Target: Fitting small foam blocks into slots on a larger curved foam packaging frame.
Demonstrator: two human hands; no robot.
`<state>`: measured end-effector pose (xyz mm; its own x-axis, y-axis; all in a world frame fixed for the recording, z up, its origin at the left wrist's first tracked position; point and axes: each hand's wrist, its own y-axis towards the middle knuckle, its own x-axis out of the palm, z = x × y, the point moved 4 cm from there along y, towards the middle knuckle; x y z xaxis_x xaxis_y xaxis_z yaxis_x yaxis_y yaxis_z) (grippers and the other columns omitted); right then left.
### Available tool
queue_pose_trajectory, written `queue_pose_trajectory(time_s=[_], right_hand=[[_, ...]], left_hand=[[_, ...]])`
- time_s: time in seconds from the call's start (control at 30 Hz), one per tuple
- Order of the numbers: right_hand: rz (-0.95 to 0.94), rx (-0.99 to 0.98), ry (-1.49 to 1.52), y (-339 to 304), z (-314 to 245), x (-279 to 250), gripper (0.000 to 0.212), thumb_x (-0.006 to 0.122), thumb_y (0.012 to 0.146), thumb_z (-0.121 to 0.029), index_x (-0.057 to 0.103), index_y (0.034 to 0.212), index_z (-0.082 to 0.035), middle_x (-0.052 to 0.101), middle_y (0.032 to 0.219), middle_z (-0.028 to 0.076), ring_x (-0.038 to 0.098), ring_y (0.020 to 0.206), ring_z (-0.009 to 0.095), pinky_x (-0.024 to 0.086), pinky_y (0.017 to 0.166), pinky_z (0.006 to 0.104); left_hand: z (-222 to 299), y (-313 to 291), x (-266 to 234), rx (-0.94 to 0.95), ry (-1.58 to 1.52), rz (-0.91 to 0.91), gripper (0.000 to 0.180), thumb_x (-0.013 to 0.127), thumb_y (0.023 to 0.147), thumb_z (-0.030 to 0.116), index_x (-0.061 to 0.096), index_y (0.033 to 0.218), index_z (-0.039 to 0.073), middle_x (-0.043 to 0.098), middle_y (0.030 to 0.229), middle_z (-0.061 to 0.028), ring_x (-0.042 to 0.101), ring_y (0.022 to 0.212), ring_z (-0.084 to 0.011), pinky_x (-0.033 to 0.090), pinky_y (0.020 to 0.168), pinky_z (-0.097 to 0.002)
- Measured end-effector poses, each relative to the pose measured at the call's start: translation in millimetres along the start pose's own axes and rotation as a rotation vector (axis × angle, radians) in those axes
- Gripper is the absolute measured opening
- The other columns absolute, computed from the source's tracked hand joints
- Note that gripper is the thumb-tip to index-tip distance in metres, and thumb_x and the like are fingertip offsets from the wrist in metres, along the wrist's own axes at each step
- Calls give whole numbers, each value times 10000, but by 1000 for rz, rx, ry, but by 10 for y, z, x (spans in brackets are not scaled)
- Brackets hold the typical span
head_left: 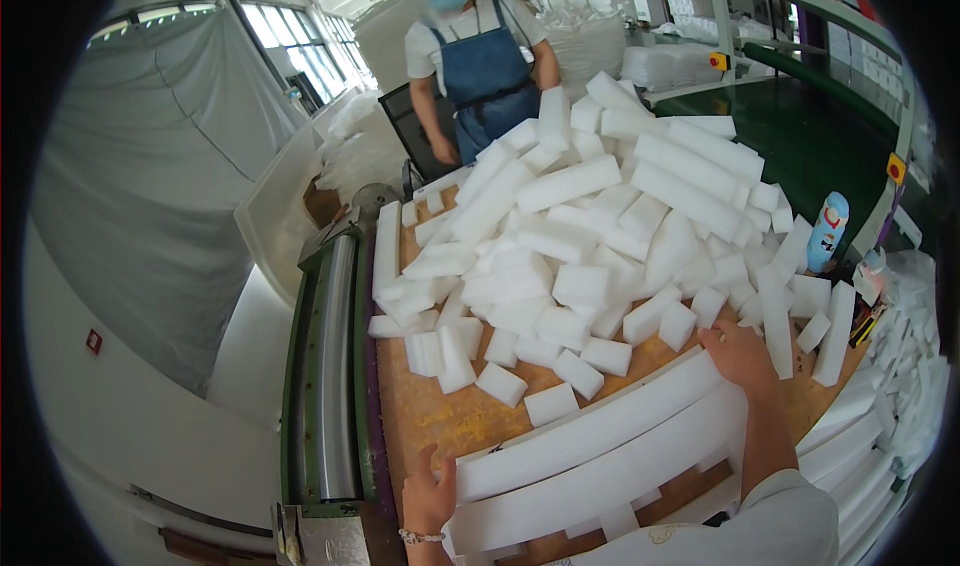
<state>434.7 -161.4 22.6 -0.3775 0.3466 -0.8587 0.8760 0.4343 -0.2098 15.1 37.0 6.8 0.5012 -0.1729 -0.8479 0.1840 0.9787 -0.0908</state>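
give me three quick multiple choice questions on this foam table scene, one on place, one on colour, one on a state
1. Where does the right hand rest?
A. on the far end of the long foam strips
B. on the metal roller
C. on the bottle

2. What colour is the apron of the person across the table?
A. red
B. blue
C. yellow

3. How do the small foam blocks lie?
A. in neat rows
B. packed in a box
C. in a loose heap

Answers:
1. A, its fingers press on the strips' far end, while the left hand holds the near end.
2. B, a blue bib apron over a white shirt.
3. C, the blocks lie tumbled at all angles on the table.
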Motion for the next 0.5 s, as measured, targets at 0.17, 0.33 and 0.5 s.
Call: queue_pose_trajectory(time_s=[0.17, 0.33, 0.5], right_hand=[[-122, -7, 59, -13, -28, -67, 480, 483, 964, -407, 650, 1163, -3, 680, 1120, 131, 631, 960, 305, 494, 874, 362], [-93, -28, 48, 26, -2, -21, 508, 481, 944, -443, 653, 1139, -6, 692, 1077, 142, 636, 960, 327, 500, 854, 384], [-79, -21, 35, 29, 2, -38, 499, 479, 949, -434, 653, 1140, -7, 692, 1075, 148, 637, 960, 324, 500, 849, 377]], left_hand=[[-86, 64, 24, 94, -34, 18, 443, 564, 912, 428, 658, 1173, 82, 705, 896, -217, 662, 816, -386, 521, 737, -426], [-39, 20, 16, 61, -43, 44, 429, 565, 910, 421, 679, 1131, 71, 708, 908, -215, 661, 812, -384, 519, 734, -427], [-10, 32, 8, 64, -33, 19, 433, 582, 904, 403, 663, 1154, 58, 707, 888, -217, 661, 784, -377, 521, 707, -423]])
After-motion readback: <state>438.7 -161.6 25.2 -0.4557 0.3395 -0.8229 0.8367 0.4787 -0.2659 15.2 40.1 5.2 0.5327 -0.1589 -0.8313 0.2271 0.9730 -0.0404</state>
